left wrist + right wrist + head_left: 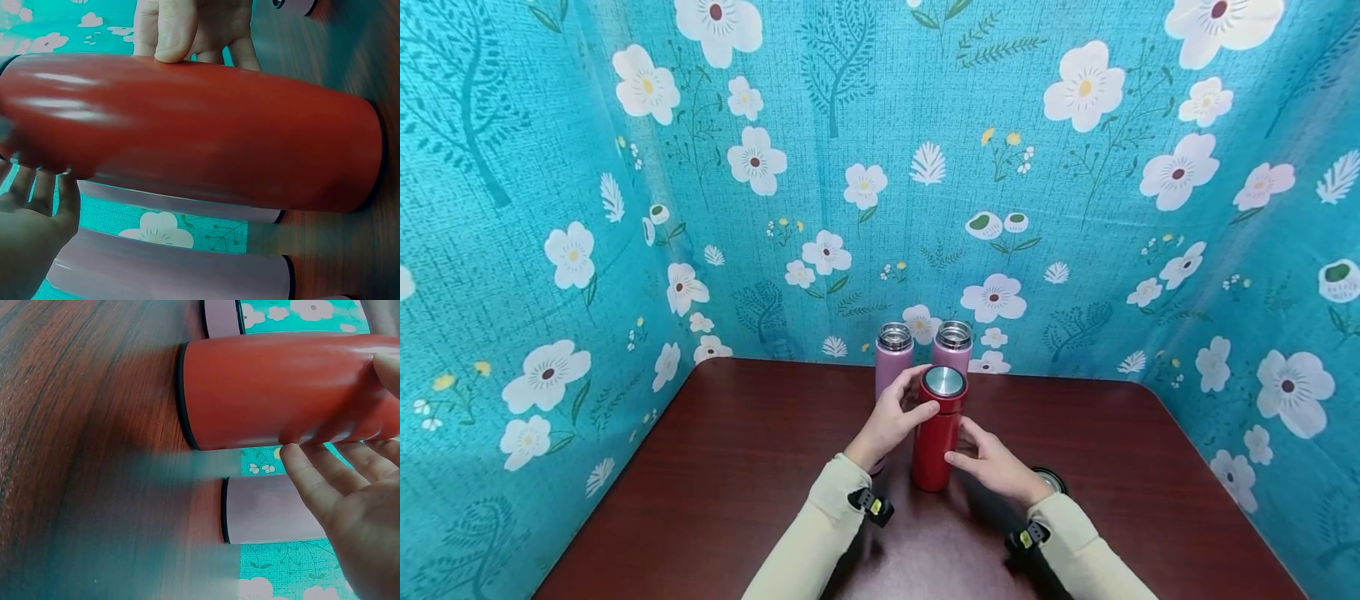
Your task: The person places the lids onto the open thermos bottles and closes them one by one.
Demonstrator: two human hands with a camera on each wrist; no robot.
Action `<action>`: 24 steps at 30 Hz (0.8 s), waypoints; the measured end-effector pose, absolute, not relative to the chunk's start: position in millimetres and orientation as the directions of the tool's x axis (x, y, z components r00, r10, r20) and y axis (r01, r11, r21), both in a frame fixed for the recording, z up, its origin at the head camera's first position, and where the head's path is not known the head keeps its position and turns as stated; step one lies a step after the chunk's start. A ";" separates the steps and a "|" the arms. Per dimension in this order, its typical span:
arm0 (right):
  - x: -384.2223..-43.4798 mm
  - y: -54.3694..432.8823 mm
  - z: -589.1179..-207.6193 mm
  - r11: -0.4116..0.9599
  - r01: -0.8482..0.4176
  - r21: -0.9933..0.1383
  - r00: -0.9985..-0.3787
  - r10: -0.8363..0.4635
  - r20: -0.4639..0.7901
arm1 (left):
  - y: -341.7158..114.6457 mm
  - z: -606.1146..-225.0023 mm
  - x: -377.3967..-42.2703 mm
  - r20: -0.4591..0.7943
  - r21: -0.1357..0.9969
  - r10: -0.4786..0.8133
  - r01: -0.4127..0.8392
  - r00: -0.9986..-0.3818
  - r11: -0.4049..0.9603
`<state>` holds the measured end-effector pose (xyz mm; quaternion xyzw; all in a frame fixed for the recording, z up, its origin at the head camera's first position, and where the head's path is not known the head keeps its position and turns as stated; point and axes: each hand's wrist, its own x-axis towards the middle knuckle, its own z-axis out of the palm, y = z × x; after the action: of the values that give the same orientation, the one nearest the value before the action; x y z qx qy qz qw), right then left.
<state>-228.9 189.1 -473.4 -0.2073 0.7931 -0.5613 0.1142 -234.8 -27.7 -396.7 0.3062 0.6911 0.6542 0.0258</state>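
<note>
A red thermos flask (935,450), topped by a dark-rimmed lid with a silver disc (945,381), stands upright at the middle of the table. My left hand (889,423) grips its upper part, thumb in front just below the lid and fingers around the far side. Lower down, my right hand (996,468) holds the body from the right, with the thumb on the front. In the right wrist view the right hand's fingers (309,465) curl along the red flask (275,394). The left wrist view shows both hands against the red flask (206,131).
Close behind stand two pink-purple flasks, the left one (892,367) and the right one (952,354), with bare metal necks. A round lid (1051,479) lies on the dark wood table (737,467), partly hidden by my right wrist. Flowered blue cloth (880,167) hangs around the table.
</note>
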 end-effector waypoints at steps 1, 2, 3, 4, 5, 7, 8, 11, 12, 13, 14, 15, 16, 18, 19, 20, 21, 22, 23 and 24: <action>-227.1 188.2 -470.1 0.281 -0.202 -0.938 -0.886 -0.461 0.053 | -27.2 -397.1 -234.9 0.361 0.921 0.450 0.388 -0.817 -0.036; -225.3 187.4 -466.8 0.278 -0.206 -0.938 -0.883 -0.466 0.056 | -26.6 -397.6 -234.9 0.357 0.923 0.441 0.385 -0.823 -0.027; -223.6 186.7 -463.7 0.278 -0.204 -0.939 -0.882 -0.469 0.053 | -26.2 -398.3 -235.3 0.350 0.924 0.433 0.381 -0.830 -0.017; -221.9 186.1 -460.7 0.276 -0.204 -0.939 -0.880 -0.472 0.052 | -25.8 -398.6 -235.3 0.345 0.927 0.426 0.376 -0.836 -0.012; -220.3 185.5 -457.9 0.274 -0.207 -0.939 -0.878 -0.476 0.055 | -25.4 -398.8 -235.5 0.341 0.928 0.421 0.374 -0.840 -0.006; -218.6 185.0 -455.1 0.275 -0.205 -0.939 -0.878 -0.476 0.052 | -25.2 -398.7 -235.6 0.338 0.928 0.417 0.373 -0.844 0.005; -218.4 184.8 -454.8 0.275 -0.205 -0.939 -0.878 -0.476 0.053 | -25.4 -398.5 -235.7 0.337 0.927 0.420 0.375 -0.843 0.008; -218.0 184.7 -455.0 0.270 -0.212 -0.939 -0.878 -0.474 0.061 | -26.7 -398.6 -236.5 0.337 0.925 0.439 0.380 -0.833 0.010; -218.1 184.7 -455.4 0.270 -0.213 -0.939 -0.878 -0.474 0.063 | -27.2 -398.8 -236.8 0.343 0.923 0.446 0.385 -0.827 0.003; -218.1 184.6 -455.7 0.267 -0.213 -0.940 -0.878 -0.474 0.065 | -27.9 -399.6 -237.4 0.344 0.923 0.453 0.384 -0.823 -0.004; -218.2 184.7 -456.0 0.266 -0.214 -0.940 -0.878 -0.475 0.065 | -27.9 -402.9 -239.7 0.347 0.924 0.456 0.383 -0.820 -0.015; -218.3 184.7 -456.2 0.266 -0.212 -0.940 -0.877 -0.475 0.064 | -27.7 -406.6 -242.2 0.349 0.924 0.458 0.381 -0.818 -0.024; -218.4 184.8 -456.3 0.265 -0.209 -0.941 -0.878 -0.475 0.060 | -27.3 -410.4 -244.7 0.349 0.925 0.460 0.377 -0.817 -0.033; -218.7 185.1 -456.5 0.265 -0.203 -0.943 -0.878 -0.476 0.056 | -25.8 -418.1 -250.1 0.345 0.928 0.452 0.370 -0.822 -0.035; -218.9 185.2 -456.5 0.263 -0.198 -0.944 -0.878 -0.476 0.052 | -24.7 -422.3 -252.8 0.337 0.932 0.445 0.361 -0.829 -0.034; -219.1 185.3 -456.5 0.263 -0.194 -0.945 -0.878 -0.475 0.049 | -23.4 -426.0 -255.2 0.332 0.934 0.434 0.356 -0.838 -0.027; -219.3 185.3 -456.5 0.259 -0.189 -0.947 -0.879 -0.475 0.046 | -22.4 -427.0 -255.8 0.327 0.936 0.422 0.353 -0.846 -0.018; -219.7 185.4 -456.7 0.258 -0.186 -0.948 -0.880 -0.474 0.043 | -21.2 -427.8 -256.2 0.324 0.936 0.408 0.351 -0.854 -0.007; -219.8 185.3 -456.6 0.257 -0.182 -0.949 -0.880 -0.472 0.041 | -20.3 -428.3 -256.2 0.320 0.937 0.392 0.350 -0.862 0.004; -220.0 185.3 -456.7 0.258 -0.179 -0.950 -0.882 -0.470 0.039 | -19.5 -428.6 -256.0 0.319 0.937 0.379 0.349 -0.869 0.011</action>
<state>-220.0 185.3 -456.7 -0.2072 0.7827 -0.5730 0.1271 -256.0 -19.5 -428.6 0.2561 0.7108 0.6550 0.0113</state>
